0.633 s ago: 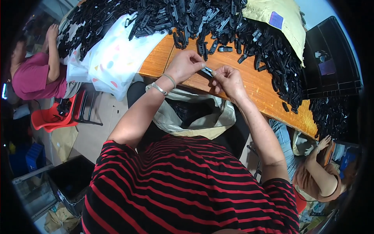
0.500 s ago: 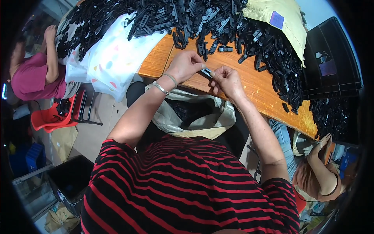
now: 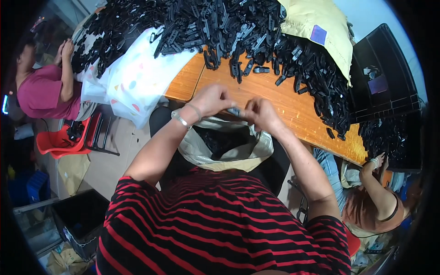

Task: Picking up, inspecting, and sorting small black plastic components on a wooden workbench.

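Head view: left hand (image 3: 210,100) and right hand (image 3: 261,113) both pinching one small black clip (image 3: 234,111) between fingertips, at the near edge of the wooden table (image 3: 293,103), directly over an open bag (image 3: 220,142), likely for dropping. Heap of black clips (image 3: 220,23) along the far edge.

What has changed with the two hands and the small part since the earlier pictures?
Both hands, the left hand and the right hand, moved back from the table toward the open bag at its edge. They still pinch the small dark part between them. The black parts pile stayed.
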{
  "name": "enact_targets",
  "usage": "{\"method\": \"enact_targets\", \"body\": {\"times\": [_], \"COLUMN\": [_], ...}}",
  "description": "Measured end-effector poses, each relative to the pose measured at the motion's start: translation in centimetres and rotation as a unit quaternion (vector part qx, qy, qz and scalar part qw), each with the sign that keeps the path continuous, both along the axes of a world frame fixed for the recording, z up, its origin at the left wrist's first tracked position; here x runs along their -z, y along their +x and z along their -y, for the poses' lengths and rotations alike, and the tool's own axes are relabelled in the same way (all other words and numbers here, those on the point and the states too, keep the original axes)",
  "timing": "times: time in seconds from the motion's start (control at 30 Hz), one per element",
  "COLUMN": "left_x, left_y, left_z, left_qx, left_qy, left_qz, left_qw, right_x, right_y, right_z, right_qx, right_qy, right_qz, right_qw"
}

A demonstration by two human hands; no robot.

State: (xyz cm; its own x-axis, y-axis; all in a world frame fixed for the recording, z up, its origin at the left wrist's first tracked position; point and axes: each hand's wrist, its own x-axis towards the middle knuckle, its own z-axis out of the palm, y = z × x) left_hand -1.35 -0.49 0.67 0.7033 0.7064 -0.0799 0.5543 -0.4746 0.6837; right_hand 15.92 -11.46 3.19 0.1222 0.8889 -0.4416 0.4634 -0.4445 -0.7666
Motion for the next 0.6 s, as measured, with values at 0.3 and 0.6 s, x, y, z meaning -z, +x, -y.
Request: {"method": "enact_targets", "body": {"times": [0.3, 0.6], "left_x": [-0.7, -0.9], "left_y": [2.3, 3.6], "left_z": [-4.0, -5.0], "left_qx": [0.019, 0.079], "left_qy": [0.309, 0.408], "left_qz": [0.075, 0.068], "left_qw": [0.948, 0.907], "right_x": [0.3, 0.4], "right_y": [8.0, 9.8], "right_z": [-1.5, -2.9], "right_qx": [0.017, -0.062], "right_qy": [0.308, 0.294], "right_qz": [0.367, 0.445], "right_qw": [0.878, 0.843]}}
